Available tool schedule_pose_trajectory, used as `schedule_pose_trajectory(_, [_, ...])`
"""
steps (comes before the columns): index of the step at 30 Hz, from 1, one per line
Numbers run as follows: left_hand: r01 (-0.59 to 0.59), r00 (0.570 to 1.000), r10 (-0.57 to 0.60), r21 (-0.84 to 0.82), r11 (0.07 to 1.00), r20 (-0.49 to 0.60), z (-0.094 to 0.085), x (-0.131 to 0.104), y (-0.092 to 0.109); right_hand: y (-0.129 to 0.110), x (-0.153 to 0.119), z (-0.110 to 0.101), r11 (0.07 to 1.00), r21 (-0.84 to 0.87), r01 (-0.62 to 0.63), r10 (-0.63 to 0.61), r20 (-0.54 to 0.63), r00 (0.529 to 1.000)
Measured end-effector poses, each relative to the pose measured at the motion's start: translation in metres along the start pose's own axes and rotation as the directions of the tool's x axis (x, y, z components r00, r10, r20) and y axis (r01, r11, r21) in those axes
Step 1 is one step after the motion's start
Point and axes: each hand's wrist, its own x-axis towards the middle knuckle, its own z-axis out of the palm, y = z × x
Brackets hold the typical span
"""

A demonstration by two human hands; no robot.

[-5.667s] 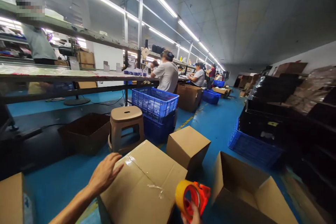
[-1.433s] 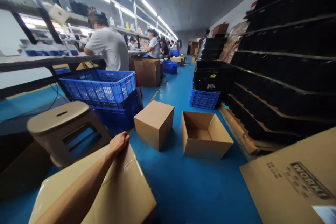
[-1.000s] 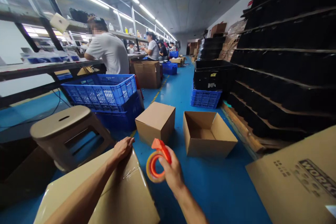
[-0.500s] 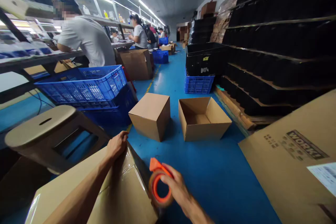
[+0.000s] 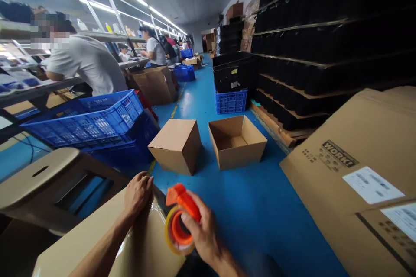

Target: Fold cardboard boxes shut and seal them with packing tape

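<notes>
Gripping an orange plastic tape dispenser (image 5: 176,227) near six o'clock, the right hand (image 5: 206,233) clamps it, some fingertips hidden behind. At the dispenser's ten o'clock, the left hand (image 5: 139,192) curls over the edge of a brown cardboard box (image 5: 156,242) cut off below; whether it pinches, I cannot tell. At two o'clock, a printed brown carton (image 5: 383,147) runs out of frame, its white paper labels (image 5: 373,185) illegible.

A beige stool (image 5: 53,187) stands beside stacked blue crates (image 5: 97,126).
</notes>
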Motion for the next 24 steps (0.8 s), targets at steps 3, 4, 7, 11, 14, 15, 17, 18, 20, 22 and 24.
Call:
schedule_pose_trajectory(3, [0.033,0.999,-0.032,0.015,0.999,-0.026,0.006,0.000,-0.003,0.050,-0.022,-0.013,0.993,0.012,-0.121,0.121,-0.004,0.993])
schedule_pose_trajectory(4, [0.041,0.999,-0.040,0.014,0.999,-0.032,0.008,0.000,-0.003,0.067,-0.029,-0.022,0.983,-0.001,-0.184,0.184,-0.020,0.983])
schedule_pose_trajectory(7, [0.050,0.998,-0.049,0.011,0.999,-0.034,0.009,-0.001,-0.003,0.086,-0.039,-0.041,0.959,0.006,-0.284,0.280,-0.176,0.944])
schedule_pose_trajectory(11, [0.051,0.998,-0.050,0.018,0.999,-0.041,0.008,-0.002,-0.001,0.070,-0.038,-0.031,0.982,0.095,-0.166,0.182,-0.206,0.962])
schedule_pose_trajectory(14, [0.055,0.997,-0.054,0.012,0.998,-0.062,0.009,-0.001,-0.001,0.091,-0.053,-0.017,0.980,0.092,-0.176,0.193,-0.231,0.954])
schedule_pose_trajectory(15, [0.056,0.996,-0.055,0.006,0.998,-0.069,0.009,0.000,-0.001,0.106,-0.062,-0.014,0.976,0.079,-0.205,0.219,-0.296,0.930])
schedule_pose_trajectory(17, [0.049,0.995,-0.050,-0.010,0.999,-0.083,0.008,0.002,-0.001,0.133,-0.077,-0.014,0.976,0.084,-0.199,0.216,-0.413,0.885])
schedule_pose_trajectory(18, [0.045,0.994,-0.047,-0.017,0.999,-0.095,0.006,0.001,0.001,0.142,-0.083,-0.018,0.974,0.078,-0.211,0.223,-0.465,0.857])
schedule_pose_trajectory(20, [0.031,0.990,-0.034,-0.026,0.999,-0.136,-0.003,-0.005,0.009,0.146,-0.089,-0.030,0.965,0.049,-0.258,0.242,-0.548,0.801])
schedule_pose_trajectory(22, [-0.076,0.987,0.064,-0.076,0.994,-0.149,-0.018,-0.024,0.025,0.135,-0.086,-0.046,0.953,0.019,-0.301,0.250,-0.609,0.753])
schedule_pose_trajectory(24, [-0.314,0.949,0.307,-0.207,0.926,-0.067,-0.033,-0.056,0.047,0.121,-0.080,-0.062,0.959,0.016,-0.282,0.226,-0.638,0.736])
